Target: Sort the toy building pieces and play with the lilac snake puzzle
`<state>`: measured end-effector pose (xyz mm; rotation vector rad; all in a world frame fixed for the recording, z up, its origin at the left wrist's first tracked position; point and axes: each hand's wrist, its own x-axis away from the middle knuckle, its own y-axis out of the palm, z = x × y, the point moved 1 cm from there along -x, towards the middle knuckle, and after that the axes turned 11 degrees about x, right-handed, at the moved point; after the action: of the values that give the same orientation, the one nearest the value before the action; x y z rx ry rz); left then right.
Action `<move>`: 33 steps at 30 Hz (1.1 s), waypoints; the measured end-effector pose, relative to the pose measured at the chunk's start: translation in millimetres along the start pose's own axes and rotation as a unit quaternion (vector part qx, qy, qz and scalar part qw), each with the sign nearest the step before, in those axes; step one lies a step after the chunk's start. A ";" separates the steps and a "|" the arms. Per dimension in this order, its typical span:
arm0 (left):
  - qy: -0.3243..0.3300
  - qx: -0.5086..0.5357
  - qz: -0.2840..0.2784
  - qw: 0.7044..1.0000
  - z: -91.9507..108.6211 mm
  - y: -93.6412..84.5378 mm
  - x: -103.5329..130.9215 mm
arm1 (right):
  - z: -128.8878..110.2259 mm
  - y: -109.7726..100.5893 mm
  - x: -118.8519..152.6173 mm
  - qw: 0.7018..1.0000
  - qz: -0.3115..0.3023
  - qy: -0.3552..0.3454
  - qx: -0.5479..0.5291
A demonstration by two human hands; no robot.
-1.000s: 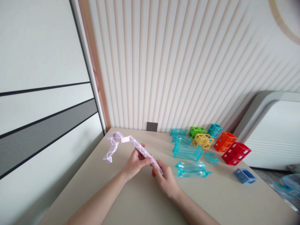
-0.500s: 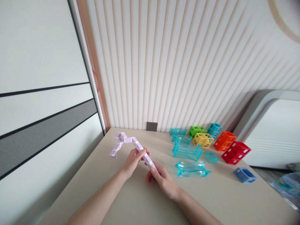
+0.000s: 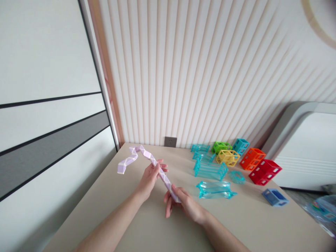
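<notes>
A pale purple and white snake puzzle (image 3: 165, 179), made of wedge segments, is held above the table in both hands. Its near part runs straight between my hands, and its far part bends left into a crooked hook. My left hand (image 3: 151, 176) grips the straight part about midway, thumb on top and some fingers stretched out past it. Closer to me, my right hand (image 3: 185, 202) pinches the near end between thumb and fingers. Part of the fingers behind the puzzle is hidden.
Right of my hands lie clear teal plastic pieces (image 3: 216, 189). Beyond them stand open-frame blocks: yellow (image 3: 227, 158), green (image 3: 221, 147), teal (image 3: 240, 146), orange (image 3: 252, 159), red (image 3: 265, 172) and blue (image 3: 275, 197). A ribbed wall (image 3: 168, 70) with a socket (image 3: 170, 141) borders the table (image 3: 105, 210).
The puzzle has turned in my hands; its far hook has changed outline, with the loose end swung left. The fingers of both hands have spread slightly.
</notes>
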<state>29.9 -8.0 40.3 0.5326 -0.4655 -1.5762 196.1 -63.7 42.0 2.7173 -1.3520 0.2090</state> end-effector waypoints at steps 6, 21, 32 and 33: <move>0.027 0.133 0.052 0.989 9.6 1.7 -1.7 | 6.6 5.3 -0.2 0.997 -0.067 0.012 -0.034; 0.058 0.069 0.113 0.989 -2.2 -11.0 -10.5 | 9.0 -1.7 -6.1 0.998 0.038 -0.001 0.046; 0.113 0.112 0.130 0.979 6.3 -6.4 -8.3 | 12.9 -2.2 -3.4 0.942 0.173 -0.056 0.282; 0.112 0.103 0.125 0.980 6.5 -6.1 -7.7 | 11.6 -2.4 -2.9 0.932 0.187 -0.067 0.302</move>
<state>21.6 0.0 42.4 0.7707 -0.5061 -1.2187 197.2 -61.7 30.0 2.9338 -2.1498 0.5624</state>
